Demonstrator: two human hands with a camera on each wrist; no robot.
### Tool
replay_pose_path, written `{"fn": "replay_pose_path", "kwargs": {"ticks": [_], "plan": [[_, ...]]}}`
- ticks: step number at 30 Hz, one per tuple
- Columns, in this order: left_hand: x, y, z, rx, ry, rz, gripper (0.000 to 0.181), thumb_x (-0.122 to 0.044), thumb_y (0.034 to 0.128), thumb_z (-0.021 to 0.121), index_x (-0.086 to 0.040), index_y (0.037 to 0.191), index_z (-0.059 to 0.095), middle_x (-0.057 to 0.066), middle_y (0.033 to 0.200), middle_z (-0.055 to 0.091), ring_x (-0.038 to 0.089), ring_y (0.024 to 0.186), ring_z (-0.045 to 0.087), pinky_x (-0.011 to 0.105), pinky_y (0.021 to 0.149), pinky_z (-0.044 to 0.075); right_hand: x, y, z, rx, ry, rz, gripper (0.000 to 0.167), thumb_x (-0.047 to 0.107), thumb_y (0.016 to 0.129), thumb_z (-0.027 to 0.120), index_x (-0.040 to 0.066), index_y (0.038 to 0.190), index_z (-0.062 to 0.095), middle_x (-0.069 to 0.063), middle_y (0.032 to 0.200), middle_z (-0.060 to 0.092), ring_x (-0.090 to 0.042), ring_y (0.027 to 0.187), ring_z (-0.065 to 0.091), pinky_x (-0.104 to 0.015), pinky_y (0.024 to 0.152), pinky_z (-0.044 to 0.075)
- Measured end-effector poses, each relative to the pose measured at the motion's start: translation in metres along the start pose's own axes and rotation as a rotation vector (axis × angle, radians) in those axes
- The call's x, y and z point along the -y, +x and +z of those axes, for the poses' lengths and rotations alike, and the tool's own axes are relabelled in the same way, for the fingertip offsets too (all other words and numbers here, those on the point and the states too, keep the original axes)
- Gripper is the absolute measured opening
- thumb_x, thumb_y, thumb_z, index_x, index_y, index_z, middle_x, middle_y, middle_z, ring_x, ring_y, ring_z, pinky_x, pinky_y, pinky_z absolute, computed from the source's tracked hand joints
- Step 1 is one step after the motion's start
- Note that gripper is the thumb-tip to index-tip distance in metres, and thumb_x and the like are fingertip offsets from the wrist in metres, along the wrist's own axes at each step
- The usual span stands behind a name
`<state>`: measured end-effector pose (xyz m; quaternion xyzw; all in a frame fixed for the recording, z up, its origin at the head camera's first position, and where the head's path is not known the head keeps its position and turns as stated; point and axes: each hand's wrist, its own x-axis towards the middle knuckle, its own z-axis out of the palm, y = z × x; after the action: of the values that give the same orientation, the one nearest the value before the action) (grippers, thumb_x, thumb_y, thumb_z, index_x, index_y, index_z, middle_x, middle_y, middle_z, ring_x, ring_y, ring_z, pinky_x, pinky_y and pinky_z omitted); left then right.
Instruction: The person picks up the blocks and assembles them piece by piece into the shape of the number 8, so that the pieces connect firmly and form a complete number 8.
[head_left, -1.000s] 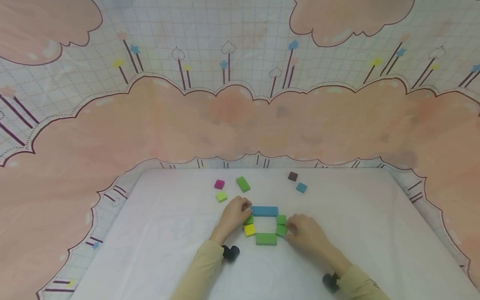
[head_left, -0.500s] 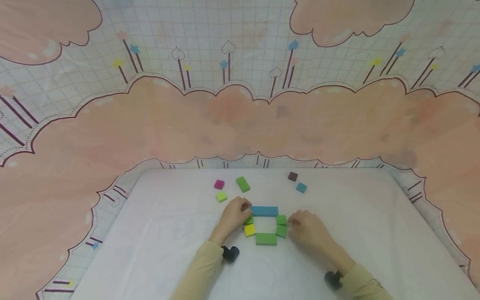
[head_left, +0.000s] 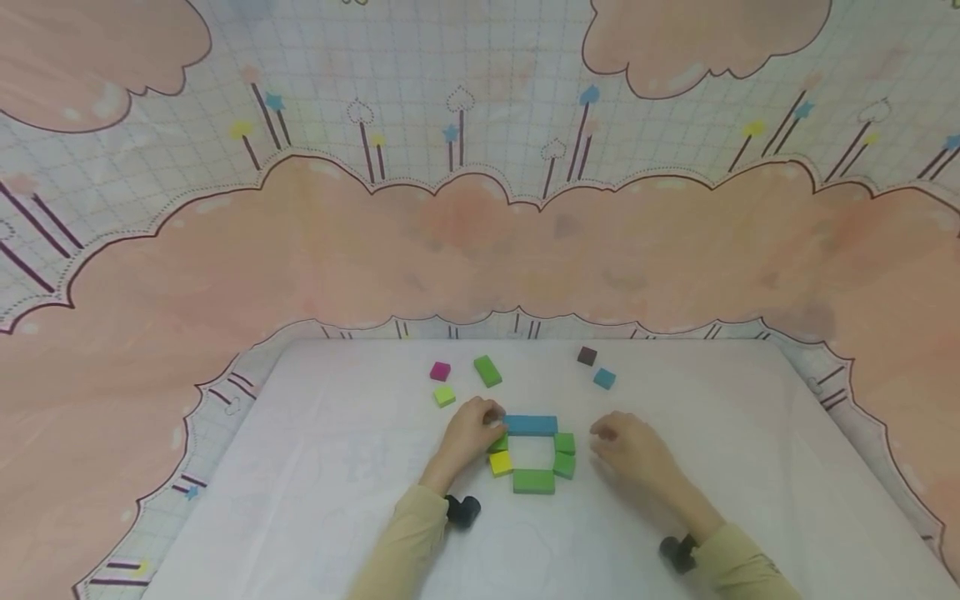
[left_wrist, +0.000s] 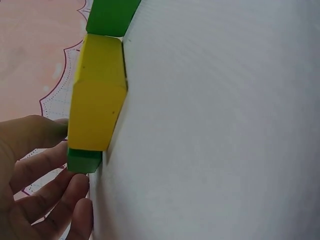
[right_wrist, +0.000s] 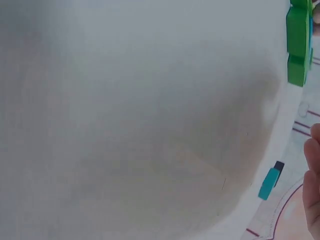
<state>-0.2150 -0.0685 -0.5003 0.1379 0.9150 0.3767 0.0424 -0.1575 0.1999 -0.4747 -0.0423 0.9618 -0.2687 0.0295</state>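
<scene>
counter (head_left: 337,467): white | long block (head_left: 531,426): blue | small block (head_left: 500,464): yellow | nearest bar (head_left: 534,482): green | toward far edge: magenta block (head_left: 440,372), lime block (head_left: 445,396), dark brown block (head_left: 587,356) | sleeves (head_left: 399,537): beige | backdrop (head_left: 465,258) shows peach clouds, pale grid

A pale backdrop (head_left: 375,50) is printed with a thin dashed grid and crossed by a broad peach band (head_left: 450,258) edged in dark scallops. Peach clouds (head_left: 705,46) are set along its top, and stars (head_left: 274,101) on dark sticks are dotted between. In front, a white table (head_left: 315,450) is backed and flanked by the print; soft, even light is spread over everything, and only faint shadows are cast
</scene>
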Motion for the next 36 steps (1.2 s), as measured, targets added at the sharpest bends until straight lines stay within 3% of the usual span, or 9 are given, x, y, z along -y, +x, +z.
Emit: {"fn": "replay_pose_path", "kwargs": {"ticks": [6, 13, 23, 36], "plan": [[0.0, 0.001, 0.0, 0.008, 0.0, -0.018, 0.021, -0.019, 0.0861, 0.068, -0.009, 0.105, 0.068, 0.004, 0.097, 0.062, 0.017, 0.091, 0.056, 0.035, 0.087, 0.05, -0.009, 0.005, -0.007, 0.02, 0.032, 0.07, 0.024, 0.027, 0.093, 0.06, 0.017, 0.114, 0.064, -0.002, 0.111, 0.064, -0.02, 0.106, 0.059, -0.044, 0.092, 0.051], [0.0, 0.001, 0.0, 0.009, -0.027, -0.03, 0.019, -0.019, 0.087, 0.067, -0.009, 0.103, 0.067, 0.006, 0.097, 0.061, 0.019, 0.091, 0.056, 0.037, 0.086, 0.05, -0.02, 0.014, -0.017, -0.016, 0.06, 0.02, 0.023, 0.024, 0.094, 0.058, 0.012, 0.112, 0.064, -0.006, 0.109, 0.066, -0.024, 0.102, 0.06, -0.046, 0.09, 0.05], [0.003, 0.004, 0.0, 0.002, -0.023, -0.036, 0.016, -0.019, 0.0881, 0.066, -0.011, 0.102, 0.068, 0.005, 0.094, 0.06, 0.016, 0.086, 0.053, 0.031, 0.079, 0.048, -0.032, 0.029, -0.027, -0.023, 0.046, 0.034, 0.023, 0.021, 0.094, 0.058, 0.01, 0.112, 0.064, -0.01, 0.107, 0.065, -0.023, 0.098, 0.058, -0.044, 0.085, 0.051], [0.004, 0.006, 0.001, 0.009, -0.026, -0.045, 0.016, -0.019, 0.088, 0.067, -0.012, 0.102, 0.068, 0.004, 0.095, 0.06, 0.016, 0.085, 0.053, 0.03, 0.08, 0.048, -0.042, 0.047, -0.033, -0.129, 0.097, -0.016, 0.026, 0.014, 0.093, 0.057, 0.002, 0.116, 0.061, -0.018, 0.107, 0.064, -0.03, 0.098, 0.058, -0.047, 0.085, 0.049]]}}
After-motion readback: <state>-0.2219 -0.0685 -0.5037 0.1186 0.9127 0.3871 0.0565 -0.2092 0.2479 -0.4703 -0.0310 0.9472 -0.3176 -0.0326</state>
